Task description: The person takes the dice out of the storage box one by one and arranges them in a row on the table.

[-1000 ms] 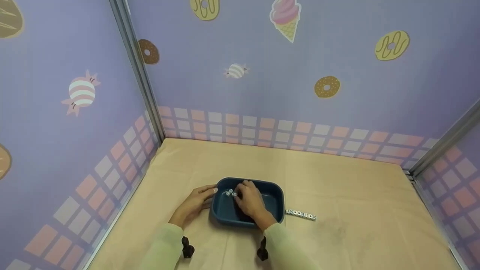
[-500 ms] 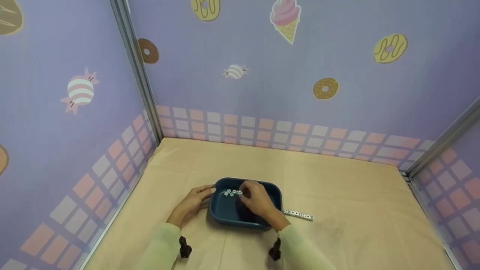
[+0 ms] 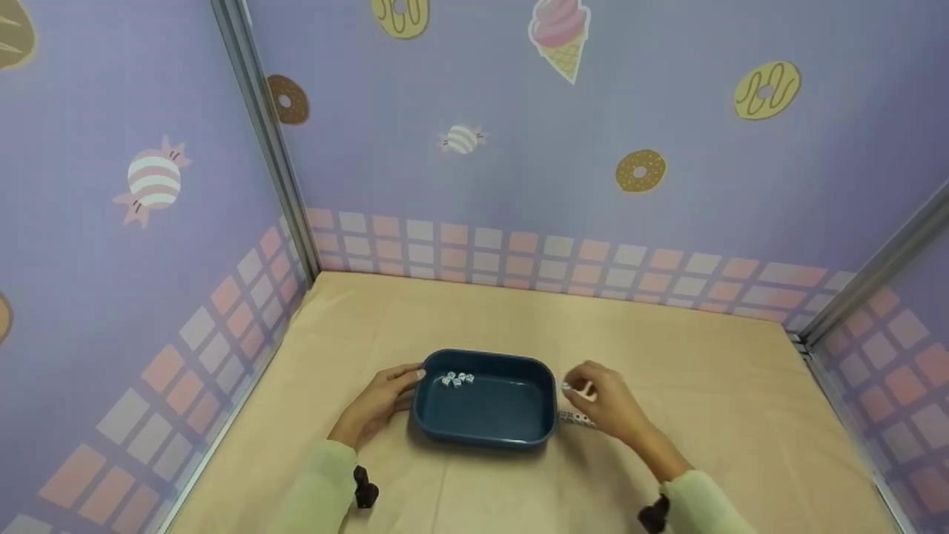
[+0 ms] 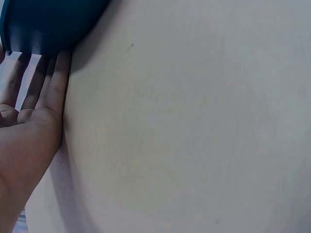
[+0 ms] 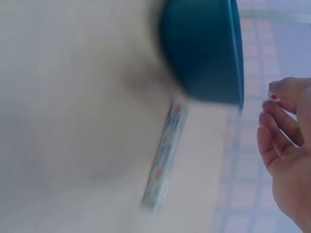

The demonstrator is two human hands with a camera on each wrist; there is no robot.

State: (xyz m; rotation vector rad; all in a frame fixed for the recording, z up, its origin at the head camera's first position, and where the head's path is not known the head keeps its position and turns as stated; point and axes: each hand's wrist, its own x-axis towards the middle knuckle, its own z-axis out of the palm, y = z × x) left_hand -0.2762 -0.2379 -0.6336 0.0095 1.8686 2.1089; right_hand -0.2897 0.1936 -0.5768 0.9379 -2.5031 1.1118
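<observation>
In the head view a dark blue rectangular tray (image 3: 485, 408) stands on the table, with several small white dice (image 3: 457, 379) clustered in its far left corner. My left hand (image 3: 382, 400) is at its left end, thumb by the rim; the left wrist view shows straight fingers (image 4: 56, 85) against the tray's outer wall. To the right of the tray, my right hand (image 3: 606, 400) pinches a white die (image 5: 273, 95) with a red dot between thumb and index finger. Below that hand, a straight row of dice (image 3: 577, 419) lies on the table, partly covered in the head view.
A pale cloth (image 3: 697, 400) covers the table. Purple walls (image 3: 482, 185) printed with sweets and tiles enclose its back and sides, with metal posts (image 3: 270, 148) at the corners.
My right hand has lifted from among the dice inside the tray and moved right, over the rim, to above the row, carrying a die. The left hand stays at the tray's left end.
</observation>
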